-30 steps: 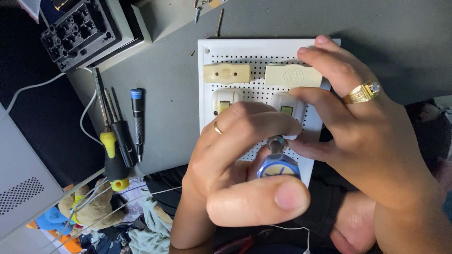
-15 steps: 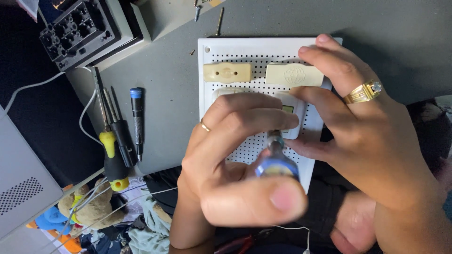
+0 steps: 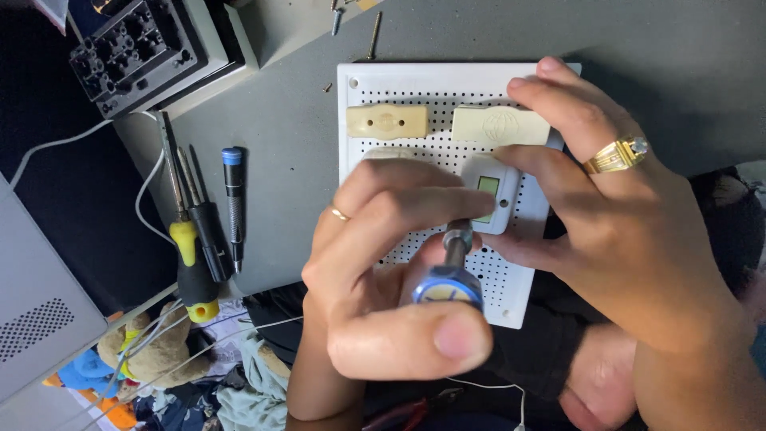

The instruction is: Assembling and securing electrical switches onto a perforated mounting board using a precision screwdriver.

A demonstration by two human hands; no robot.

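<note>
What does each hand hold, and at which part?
Left hand: screwdriver, by its blue-capped handle. Right hand: small white device, by its sides.

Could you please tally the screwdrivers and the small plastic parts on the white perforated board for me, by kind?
Screwdrivers: 4 – blue-capped one in the left hand at; yellow-and-black, black and blue-tipped lying on the grey table.
Cream parts on the perforated board: 2 –.
White part with green window, steadied by the right hand: 1 –.
Total: 7

Glossy white plastic module (image 3: pixel 488 194) on matt perforated board (image 3: pixel 431 100) — metal-shafted screwdriver (image 3: pixel 453 267), grey table (image 3: pixel 295 120).
</note>
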